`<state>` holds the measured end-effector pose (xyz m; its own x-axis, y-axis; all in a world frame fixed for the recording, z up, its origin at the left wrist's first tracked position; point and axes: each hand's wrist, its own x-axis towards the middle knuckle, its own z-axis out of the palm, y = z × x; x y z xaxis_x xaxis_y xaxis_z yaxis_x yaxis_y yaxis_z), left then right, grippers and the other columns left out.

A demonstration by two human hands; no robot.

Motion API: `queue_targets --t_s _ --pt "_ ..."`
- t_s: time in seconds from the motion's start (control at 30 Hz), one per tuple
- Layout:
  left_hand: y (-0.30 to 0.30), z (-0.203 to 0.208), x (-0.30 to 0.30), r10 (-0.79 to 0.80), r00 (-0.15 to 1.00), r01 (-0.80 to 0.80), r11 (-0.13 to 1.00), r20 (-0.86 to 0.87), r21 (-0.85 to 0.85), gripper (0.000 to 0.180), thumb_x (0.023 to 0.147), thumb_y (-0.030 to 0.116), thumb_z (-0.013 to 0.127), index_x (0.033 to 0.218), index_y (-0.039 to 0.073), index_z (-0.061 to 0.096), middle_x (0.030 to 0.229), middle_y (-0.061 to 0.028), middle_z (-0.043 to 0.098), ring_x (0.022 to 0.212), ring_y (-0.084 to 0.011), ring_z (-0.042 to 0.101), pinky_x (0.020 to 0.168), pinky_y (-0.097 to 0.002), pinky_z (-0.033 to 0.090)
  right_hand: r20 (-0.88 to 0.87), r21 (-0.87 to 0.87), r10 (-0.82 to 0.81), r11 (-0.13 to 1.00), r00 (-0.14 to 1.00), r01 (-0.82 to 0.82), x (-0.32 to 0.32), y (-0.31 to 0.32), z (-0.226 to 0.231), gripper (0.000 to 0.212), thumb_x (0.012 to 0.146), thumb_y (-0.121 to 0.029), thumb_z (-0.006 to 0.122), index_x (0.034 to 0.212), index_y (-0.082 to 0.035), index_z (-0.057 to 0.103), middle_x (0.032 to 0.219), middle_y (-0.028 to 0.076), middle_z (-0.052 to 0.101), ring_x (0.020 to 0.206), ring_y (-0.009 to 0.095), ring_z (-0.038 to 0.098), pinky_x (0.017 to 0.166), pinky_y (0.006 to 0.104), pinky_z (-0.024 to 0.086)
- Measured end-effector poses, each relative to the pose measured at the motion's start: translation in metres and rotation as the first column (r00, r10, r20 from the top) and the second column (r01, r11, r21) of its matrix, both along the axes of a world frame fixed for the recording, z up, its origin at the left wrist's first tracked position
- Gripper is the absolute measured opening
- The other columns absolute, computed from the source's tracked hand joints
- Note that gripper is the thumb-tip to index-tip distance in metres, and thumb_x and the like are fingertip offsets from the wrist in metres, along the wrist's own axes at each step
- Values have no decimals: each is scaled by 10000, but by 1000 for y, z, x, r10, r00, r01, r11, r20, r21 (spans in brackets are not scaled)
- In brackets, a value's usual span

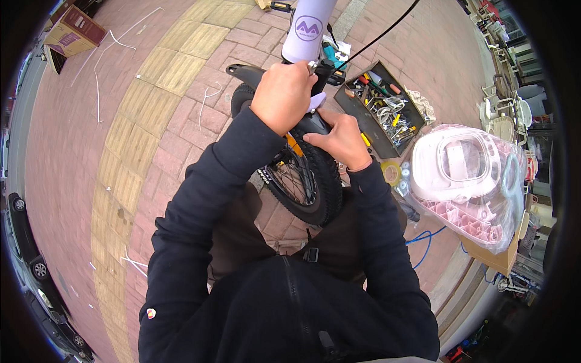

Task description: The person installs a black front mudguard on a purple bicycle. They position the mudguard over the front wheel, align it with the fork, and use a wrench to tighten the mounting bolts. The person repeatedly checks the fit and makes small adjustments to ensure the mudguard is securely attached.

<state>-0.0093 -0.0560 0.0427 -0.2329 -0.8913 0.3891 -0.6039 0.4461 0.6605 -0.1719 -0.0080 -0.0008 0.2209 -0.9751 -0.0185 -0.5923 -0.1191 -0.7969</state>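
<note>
Between my knees stands the front wheel [330, 196] of a bicycle, with a knobby black tyre. Its lavender frame tube [307, 30] rises at the top. My left hand [283, 97] is closed in a fist beside the black fork, and a small metal end shows at its knuckles; the rest is hidden by the hand. My right hand [342, 140] grips the black mudguard [313, 124] above the tyre, thumb on top and fingers partly hidden. A lavender piece [317, 101] sits between the hands. Another part of the mudguard [242, 72] juts out left of my left hand.
An open toolbox [387, 106] full of tools lies right of the wheel, beside a tape roll [391, 173]. Plastic-wrapped pink and white parts [457, 166] rest on a carton further right. A teal power tool [330, 54] lies behind the fork. White strips [206, 100] litter the paving.
</note>
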Motion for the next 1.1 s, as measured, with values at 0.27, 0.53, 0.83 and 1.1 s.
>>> queue_targets --t_s 0.27,0.53,0.83,1.1 --pt "-12 -3 -6 54 998 -60 984 42 167 259 877 153 564 756 -76 568 580 -143 589 531 -220 614 517 -334 485 -2 -31 7 999 1000 -7 -1 0 -4 408 600 -237 747 850 58 620 674 253 579 672 387 599 625 408 463" --pt "-10 -9 -8 127 992 -127 967 14 223 291 883 195 547 759 -67 565 671 -239 583 668 -374 585 607 -439 461 -8 -45 31 998 999 -31 -2 -2 -8 431 604 -226 741 896 71 627 669 259 573 629 359 609 590 377 458" --pt "-3 -30 -2 115 982 -63 947 -151 314 321 925 254 479 856 -46 571 777 -266 600 795 -431 587 689 -475 444 -3 -43 22 999 1000 -22 -3 -6 -12 389 596 -305 728 748 39 630 675 244 598 696 397 606 656 436 482" --pt "-16 -28 -16 145 984 -156 982 99 108 331 906 251 507 805 -55 585 763 -269 601 759 -438 585 678 -491 452 30 -103 23 994 999 -20 -3 -4 -13 410 606 -309 723 778 50 625 674 243 599 691 395 608 662 436 484"
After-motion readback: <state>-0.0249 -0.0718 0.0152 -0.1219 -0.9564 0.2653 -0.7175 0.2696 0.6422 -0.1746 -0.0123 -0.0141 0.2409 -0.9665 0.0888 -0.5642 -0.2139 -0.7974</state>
